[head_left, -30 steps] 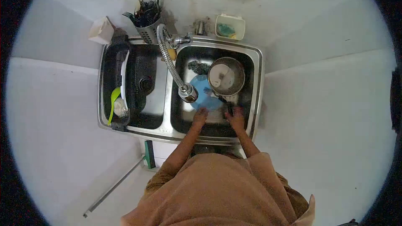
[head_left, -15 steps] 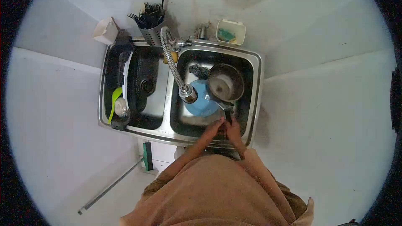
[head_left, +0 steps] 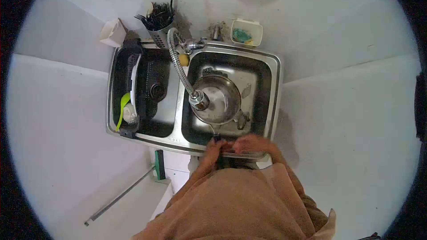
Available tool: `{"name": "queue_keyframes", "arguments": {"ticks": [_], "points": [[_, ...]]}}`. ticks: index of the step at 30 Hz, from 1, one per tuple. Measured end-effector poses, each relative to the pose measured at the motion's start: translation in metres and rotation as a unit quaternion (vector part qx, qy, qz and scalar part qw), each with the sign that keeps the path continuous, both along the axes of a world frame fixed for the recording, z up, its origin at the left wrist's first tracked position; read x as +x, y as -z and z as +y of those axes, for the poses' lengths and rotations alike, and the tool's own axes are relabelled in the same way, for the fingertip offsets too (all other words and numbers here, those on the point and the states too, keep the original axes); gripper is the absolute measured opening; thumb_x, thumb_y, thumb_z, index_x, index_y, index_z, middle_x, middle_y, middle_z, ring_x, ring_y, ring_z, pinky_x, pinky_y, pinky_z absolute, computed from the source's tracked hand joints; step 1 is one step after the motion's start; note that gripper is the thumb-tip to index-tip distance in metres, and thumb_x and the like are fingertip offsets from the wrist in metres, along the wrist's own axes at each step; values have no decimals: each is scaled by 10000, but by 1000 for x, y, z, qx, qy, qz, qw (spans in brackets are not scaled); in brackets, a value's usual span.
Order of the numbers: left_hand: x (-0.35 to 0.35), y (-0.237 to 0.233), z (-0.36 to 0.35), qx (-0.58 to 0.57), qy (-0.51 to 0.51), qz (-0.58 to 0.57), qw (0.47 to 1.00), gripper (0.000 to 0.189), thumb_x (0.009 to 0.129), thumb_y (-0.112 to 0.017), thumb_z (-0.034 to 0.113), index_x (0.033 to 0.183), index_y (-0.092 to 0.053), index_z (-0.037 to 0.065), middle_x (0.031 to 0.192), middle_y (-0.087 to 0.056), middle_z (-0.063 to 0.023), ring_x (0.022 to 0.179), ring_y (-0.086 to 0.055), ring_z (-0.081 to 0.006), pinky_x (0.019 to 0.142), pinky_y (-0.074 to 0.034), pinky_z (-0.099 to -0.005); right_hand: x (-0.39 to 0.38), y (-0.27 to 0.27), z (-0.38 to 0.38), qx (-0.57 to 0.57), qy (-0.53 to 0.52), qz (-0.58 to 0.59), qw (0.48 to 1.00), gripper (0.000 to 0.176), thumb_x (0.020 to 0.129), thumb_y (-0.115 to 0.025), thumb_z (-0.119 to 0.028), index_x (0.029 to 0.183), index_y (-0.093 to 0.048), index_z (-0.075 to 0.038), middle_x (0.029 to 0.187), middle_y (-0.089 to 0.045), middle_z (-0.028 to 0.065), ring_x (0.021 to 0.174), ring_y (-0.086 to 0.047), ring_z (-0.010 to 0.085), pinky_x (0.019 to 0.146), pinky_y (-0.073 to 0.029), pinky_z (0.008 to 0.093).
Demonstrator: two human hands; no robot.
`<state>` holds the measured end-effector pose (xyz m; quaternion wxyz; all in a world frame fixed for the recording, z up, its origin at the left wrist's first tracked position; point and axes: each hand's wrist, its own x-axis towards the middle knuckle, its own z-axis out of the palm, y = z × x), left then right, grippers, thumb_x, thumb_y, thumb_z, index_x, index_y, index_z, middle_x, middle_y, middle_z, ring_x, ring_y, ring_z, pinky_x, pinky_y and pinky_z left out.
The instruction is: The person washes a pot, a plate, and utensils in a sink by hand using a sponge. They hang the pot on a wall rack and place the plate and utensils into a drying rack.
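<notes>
A pot (head_left: 218,100) sat in the sink's (head_left: 276,84) right basin, under the faucet (head_left: 199,100). The left hand (head_left: 214,149) gripped its dark handle at the sink's near rim; the right hand's (head_left: 251,143) grip was unclear. Washing seemed unfinished, rinsing and racking left.

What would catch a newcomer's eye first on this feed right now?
A big steel pot fills the right basin, directly under the spring faucet's head. At the near rim the left hand and right hand meet at the pot's dark handle, though the exact grip is too small to tell. A bright green utensil stands out in the dark rack in the left basin.
</notes>
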<state>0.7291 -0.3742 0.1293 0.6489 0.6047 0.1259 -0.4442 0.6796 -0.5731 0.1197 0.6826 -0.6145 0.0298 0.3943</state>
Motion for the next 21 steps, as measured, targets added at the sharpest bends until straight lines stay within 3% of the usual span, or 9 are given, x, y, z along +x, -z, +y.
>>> {"name": "queue_keyframes", "arguments": {"ticks": [1, 4, 6, 8, 10, 13, 15, 18, 21], "points": [[0, 5, 12, -21, -17, 60, 998, 128, 831, -503, 166, 851, -518, 41, 697, -569, -61, 625, -546, -169, 560, -450, -284, 12, 5, -20, 2, 0, -1, 1000, 251, 876, -471, -217, 1013, -545, -20, 868, -608, 82, 732, -579, 161, 664, -459, 292], [6, -20, 32, 5, -2, 129, 992, 92, 832, -500, 144, 809, -466, 62, 627, -521, -48, 521, -503, -140, 471, -424, -265, 62, 26, -72, -243, 274, -124, 922, 177, 862, -486, -184, 841, -570, -30, 716, -577, 28, 665, -551, 139, 625, -452, 285], [10, -32, 42, 49, 30, 135, 989, 97, 831, -503, 139, 798, -442, 71, 607, -499, -41, 489, -480, -126, 444, -408, -257, 109, -7, -77, -375, 292, -213, 853, 147, 854, -498, -177, 811, -560, -50, 672, -545, 19, 621, -528, 125, 595, -441, 285], [9, -33, 55, 80, 43, 152, 984, 107, 820, -527, 146, 829, -455, 68, 582, -461, -21, 490, -468, -119, 421, -389, -262, 160, -20, -87, -370, 342, -234, 831, 121, 833, -520, -174, 830, -570, -63, 719, -567, 52, 654, -545, 162, 610, -433, 304], [1, -21, 64, 75, 17, 158, 984, 124, 814, -538, 153, 838, -455, 65, 582, -459, -17, 476, -460, -119, 414, -386, -265, 205, -15, -99, -460, 398, -369, 703, 122, 812, -532, -168, 842, -577, -59, 760, -579, 97, 697, -564, 241, 642, -442, 329], [-3, -18, 71, 77, 21, 119, 990, 149, 810, -553, 165, 857, -457, 61, 585, -458, -12, 450, -441, -117, 404, -375, -265, 264, 3, -124, -500, 367, -476, 623, 149, 796, -541, -171, 831, -583, -33, 787, -576, 150, 754, -564, 311, 675, -449, 367], [-10, -13, 74, 84, 45, 75, 993, 158, 811, -557, 169, 868, -458, 60, 589, -460, -12, 437, -430, -116, 400, -368, -262, 286, 33, -142, -665, 186, -442, 573, 144, 760, -559, -139, 801, -579, -2, 790, -566, 177, 796, -560, 328, 706, -450, 396], [-18, -5, 72, 36, -20, 89, 995, 136, 816, -552, 155, 851, -464, 56, 601, -474, -12, 433, -417, -110, 406, -356, -249, 312, 92, -170, -629, 203, -384, 645, 135, 713, -586, -110, 777, -577, 9, 806, -566, 192, 819, -559, 329, 725, -452, 411], [-2, -38, 62, 30, 49, 68, 996, 114, 825, -540, 149, 829, -470, 60, 606, -485, -18, 444, -427, -103, 409, -345, -236, 308, 71, -164, -659, 152, -421, 604, 136, 711, -516, -135, 750, -567, -16, 769, -577, 176, 750, -563, 351, 672, -456, 449]]}}
